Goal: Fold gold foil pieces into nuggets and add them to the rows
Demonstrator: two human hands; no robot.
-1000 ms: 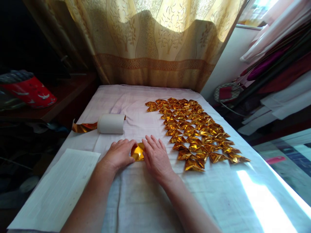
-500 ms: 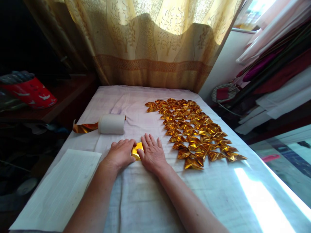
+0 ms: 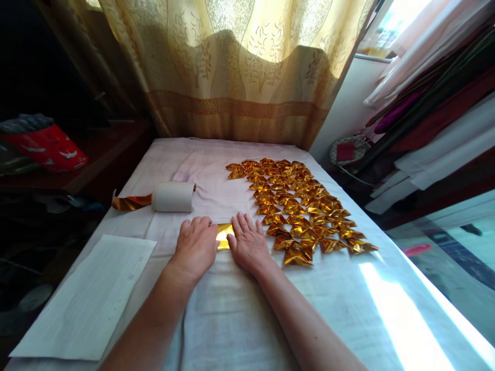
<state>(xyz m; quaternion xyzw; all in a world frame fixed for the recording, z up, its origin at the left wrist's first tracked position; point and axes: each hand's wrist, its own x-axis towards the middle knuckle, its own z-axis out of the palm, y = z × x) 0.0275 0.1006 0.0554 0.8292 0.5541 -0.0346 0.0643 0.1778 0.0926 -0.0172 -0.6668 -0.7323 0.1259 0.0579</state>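
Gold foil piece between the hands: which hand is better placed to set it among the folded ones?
Likely the right hand: it touches the foil piece and lies beside the folded pieces; the left hand is farther.

Gold foil sheet and folded pieces; white roll; curtain beige, seemingly tree-patterned.

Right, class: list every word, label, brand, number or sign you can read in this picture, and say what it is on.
No text here can be read.
White sheet: faint printed lines, too small to read.
Red package: white marks, too blurred to read.
Flat gold foil piece, folded gold pieces and white roll: no writing shows.
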